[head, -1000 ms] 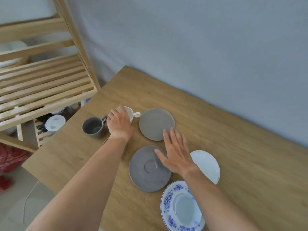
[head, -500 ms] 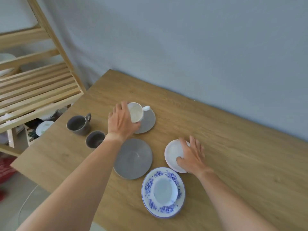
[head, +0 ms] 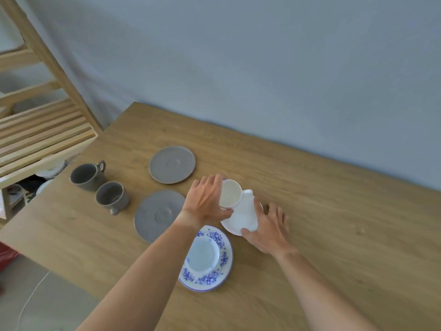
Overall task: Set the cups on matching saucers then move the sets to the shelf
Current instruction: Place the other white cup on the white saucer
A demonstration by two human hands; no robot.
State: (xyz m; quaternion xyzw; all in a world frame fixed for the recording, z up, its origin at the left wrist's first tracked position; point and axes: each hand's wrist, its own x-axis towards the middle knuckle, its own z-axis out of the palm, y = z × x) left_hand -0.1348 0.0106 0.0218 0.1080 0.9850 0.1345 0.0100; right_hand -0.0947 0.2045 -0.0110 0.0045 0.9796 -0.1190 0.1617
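White cup (head: 230,194) gripped by L hand (head: 205,202) just over white saucer (head: 242,217); R hand (head: 269,229) steadies saucer's edge, fingers spread. Risk — cup lands off-centre w/ tilted saucer, tips. Grey cups (head: 100,185) left of hands.

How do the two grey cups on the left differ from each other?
The far grey cup looks wider, and its handle points away toward the wall; the near grey cup looks smaller, with its handle pointing toward the person. The far one sits by the table's edge, the near one beside a grey saucer. Both stand upright, empty, on no saucer.
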